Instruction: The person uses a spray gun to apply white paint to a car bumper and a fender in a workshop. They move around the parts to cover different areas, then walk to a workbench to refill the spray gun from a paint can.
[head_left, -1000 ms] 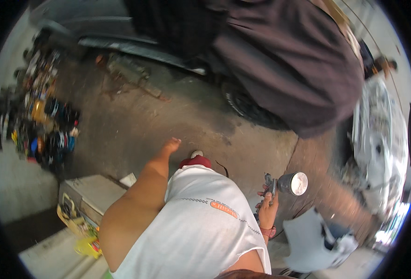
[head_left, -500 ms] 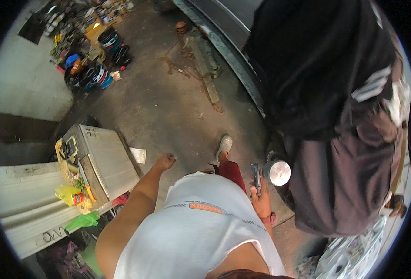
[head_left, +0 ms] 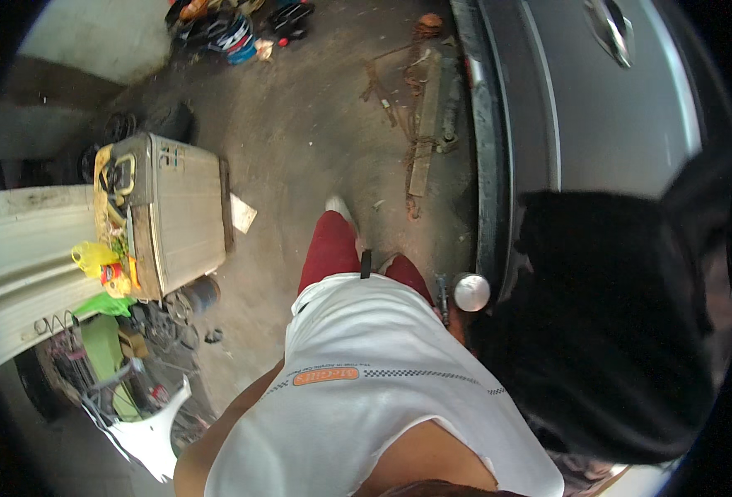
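Observation:
My right hand [head_left: 456, 325], mostly hidden by my shirt, is closed on a metal spray gun [head_left: 442, 300] low at my right side. The gun's round cup [head_left: 471, 292] shows its pale silver top beside the hand. Close to the cup stands a grey car [head_left: 540, 124]. My left arm [head_left: 254, 389] goes down behind my white shirt [head_left: 366, 331], and the left hand is out of sight.
Large black fabric [head_left: 606, 331], apparently a person's clothing, fills the right side. A rusty chain and wooden beam [head_left: 426, 137] lie along the car. At left stand a pale cabinet [head_left: 188, 215] and, below it, a white panel [head_left: 146, 439]. A paper sheet [head_left: 242, 214] lies beside the cabinet.
My view has turned and moved forward, and my legs have stepped. The left hand has gone out of sight. The spray gun stays in my right hand, and more of the car shows.

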`<state>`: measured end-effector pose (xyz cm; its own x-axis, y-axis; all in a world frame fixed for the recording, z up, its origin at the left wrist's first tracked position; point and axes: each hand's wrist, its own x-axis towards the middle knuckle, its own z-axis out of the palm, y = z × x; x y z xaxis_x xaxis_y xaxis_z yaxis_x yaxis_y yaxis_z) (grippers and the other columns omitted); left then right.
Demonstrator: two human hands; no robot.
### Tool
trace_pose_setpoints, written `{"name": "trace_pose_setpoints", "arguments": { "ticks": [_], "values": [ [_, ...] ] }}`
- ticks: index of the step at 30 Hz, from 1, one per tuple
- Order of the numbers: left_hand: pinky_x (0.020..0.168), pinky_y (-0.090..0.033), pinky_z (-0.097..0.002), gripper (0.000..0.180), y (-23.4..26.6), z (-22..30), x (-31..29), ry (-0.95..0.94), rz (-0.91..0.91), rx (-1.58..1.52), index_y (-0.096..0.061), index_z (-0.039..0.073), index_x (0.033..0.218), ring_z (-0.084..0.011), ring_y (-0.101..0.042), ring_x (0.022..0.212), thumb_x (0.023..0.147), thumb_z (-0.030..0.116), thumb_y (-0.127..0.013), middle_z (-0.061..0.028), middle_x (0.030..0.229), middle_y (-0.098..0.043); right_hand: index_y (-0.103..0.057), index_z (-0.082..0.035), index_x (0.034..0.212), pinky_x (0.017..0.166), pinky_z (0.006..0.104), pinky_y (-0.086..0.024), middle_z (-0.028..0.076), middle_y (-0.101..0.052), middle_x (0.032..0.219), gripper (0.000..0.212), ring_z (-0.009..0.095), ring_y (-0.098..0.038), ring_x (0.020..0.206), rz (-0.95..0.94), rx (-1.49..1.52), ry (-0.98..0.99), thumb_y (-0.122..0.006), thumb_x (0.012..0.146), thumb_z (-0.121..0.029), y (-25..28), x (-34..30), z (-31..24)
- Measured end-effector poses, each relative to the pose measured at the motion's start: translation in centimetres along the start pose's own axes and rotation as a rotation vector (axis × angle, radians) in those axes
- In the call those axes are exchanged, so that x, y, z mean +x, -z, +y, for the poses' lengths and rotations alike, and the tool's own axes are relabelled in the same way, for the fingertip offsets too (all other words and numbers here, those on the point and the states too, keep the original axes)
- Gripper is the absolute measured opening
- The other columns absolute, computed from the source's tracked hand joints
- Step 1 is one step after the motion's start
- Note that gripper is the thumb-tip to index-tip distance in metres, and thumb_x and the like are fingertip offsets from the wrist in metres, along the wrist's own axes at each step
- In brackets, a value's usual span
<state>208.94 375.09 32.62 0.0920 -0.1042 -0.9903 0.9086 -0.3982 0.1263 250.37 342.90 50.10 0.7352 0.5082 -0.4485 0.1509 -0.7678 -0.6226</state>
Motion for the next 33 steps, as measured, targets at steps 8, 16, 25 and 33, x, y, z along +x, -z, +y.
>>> {"name": "trace_pose_setpoints", "arguments": {
  "ticks": [8,16,25,33],
  "values": [
    [0.113,-0.052,-0.0507,0.078,9.6,4.4,-0.8,-0.009,-0.147,-0.147,-0.053,0.015,0.16,-0.0398,-0.066,0.135,0.093,0.05,-0.07,-0.0227,0.15,-0.066,-0.039,0.001,0.163,0.113,0.0495,-0.047,0.033,-0.061,0.146,0.069,0.05,-0.059,0.133,0.122,0.045,-0.242,-0.066,0.105,-0.024,-1.7,15.7,-0.6],
    [0.114,-0.052,-0.0502,0.078,31.3,1.8,-4.8,0.102,-0.576,0.052,-0.052,0.016,0.161,-0.0395,-0.066,0.135,0.092,0.049,-0.069,-0.0217,0.15,-0.066,-0.038,0.001,0.164,0.113,0.0475,-0.047,0.03,-0.061,0.148,0.069,0.045,-0.06,0.133,0.359,0.234,-0.311,-0.064,0.105,-0.021,-3.6,29.9,-4.3],
    [0.097,-0.055,-0.0402,0.044,70.6,2.5,3.8,0.036,0.885,-0.479,-0.068,0.008,0.135,-0.0322,-0.072,0.11,0.104,0.039,-0.067,-0.0165,0.122,-0.076,-0.036,-0.004,0.168,0.096,0.0354,-0.056,0.018,-0.074,0.125,0.076,0.025,-0.071,0.108,0.326,0.272,-0.138,-0.072,0.102,-0.019,-3.1,48.7,-17.4],
    [0.095,-0.056,-0.0356,0.03,94.4,18.2,1.4,-0.161,0.871,-0.601,-0.066,0.009,0.135,-0.0213,-0.069,0.107,0.109,0.023,-0.062,-0.0061,0.118,-0.073,-0.049,-0.004,0.161,0.1,0.042,-0.055,0.027,-0.073,0.132,0.064,0.037,-0.073,0.115,0.099,0.017,-0.357,-0.066,0.101,-0.017,1.7,67.7,-30.8]
  ]
}}
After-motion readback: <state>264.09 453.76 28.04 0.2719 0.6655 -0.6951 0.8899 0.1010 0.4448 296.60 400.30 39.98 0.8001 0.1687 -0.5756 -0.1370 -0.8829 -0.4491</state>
